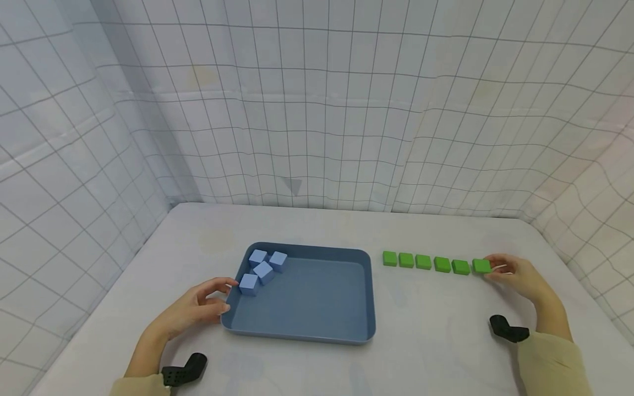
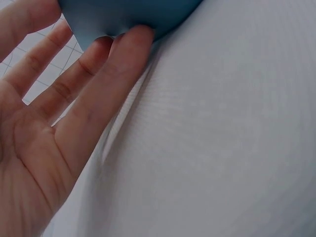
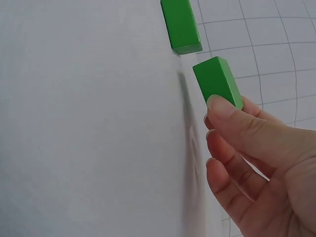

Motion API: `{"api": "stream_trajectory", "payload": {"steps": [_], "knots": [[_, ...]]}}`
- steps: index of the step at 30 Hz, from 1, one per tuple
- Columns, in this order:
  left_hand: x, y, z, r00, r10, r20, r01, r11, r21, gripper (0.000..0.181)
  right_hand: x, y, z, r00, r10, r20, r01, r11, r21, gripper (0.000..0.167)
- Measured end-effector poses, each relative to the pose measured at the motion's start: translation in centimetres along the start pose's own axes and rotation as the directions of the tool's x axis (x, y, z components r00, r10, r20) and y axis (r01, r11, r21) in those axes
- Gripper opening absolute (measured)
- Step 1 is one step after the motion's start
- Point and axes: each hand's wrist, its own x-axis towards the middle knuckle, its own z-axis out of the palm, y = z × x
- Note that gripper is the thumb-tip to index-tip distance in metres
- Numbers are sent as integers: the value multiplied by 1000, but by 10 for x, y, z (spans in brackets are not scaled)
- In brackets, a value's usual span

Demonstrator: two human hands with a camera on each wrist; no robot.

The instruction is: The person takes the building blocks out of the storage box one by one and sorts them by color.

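White cloth ruled with thin dark lines forms the back wall (image 1: 346, 110), the left wall (image 1: 54, 181) and the right wall (image 1: 599, 220). Its grid bends and ripples, most plainly toward the right, where a faint pink tint shows. A small grey triangle (image 1: 293, 185) marks the back wall low down, near the surface (image 1: 426, 324). The surface is white, with faint smudges. Light falls soft and dim; the back left corner is greyer.
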Motion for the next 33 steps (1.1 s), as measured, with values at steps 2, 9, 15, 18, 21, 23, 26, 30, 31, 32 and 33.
{"api": "stream_trajectory", "payload": {"steps": [2,9,15,18,21,23,26,30,31,32,33], "knots": [[0,0,0,1000,1,-4,-1,1000,6,50,0,0,1,999,31,14,-31,999,-16,44],[0,0,1,1000,-5,-11,5,1000,8,50,2,-1,4,998,53,37,-53,998,-16,45],[0,1,1,1000,-12,-16,12,1000,13,50,3,0,4,996,69,50,-68,997,-20,46],[0,1,1,1000,-12,-15,12,1000,15,50,3,1,5,996,70,52,-68,997,-36,47],[0,0,1,1000,-7,-11,7,1000,13,51,4,3,6,996,72,56,-70,996,-49,47],[0,0,0,1000,-3,-9,3,1000,13,51,5,3,6,995,73,60,-70,996,-63,47],[0,-1,0,1000,-2,-8,2,1000,14,51,6,5,7,995,73,64,-68,994,-84,47],[0,-1,0,1000,-1,-6,1,1000,13,50,6,6,8,995,75,66,-68,993,-94,48],[0,-1,0,1000,0,-6,0,1000,12,50,6,7,8,995,76,67,-69,993,-92,48],[0,-1,0,1000,0,-6,0,1000,12,50,6,7,8,995,78,67,-71,993,-90,48],[0,-1,0,1000,0,-7,0,1000,13,50,6,7,8,995,78,66,-72,993,-89,49]]}}
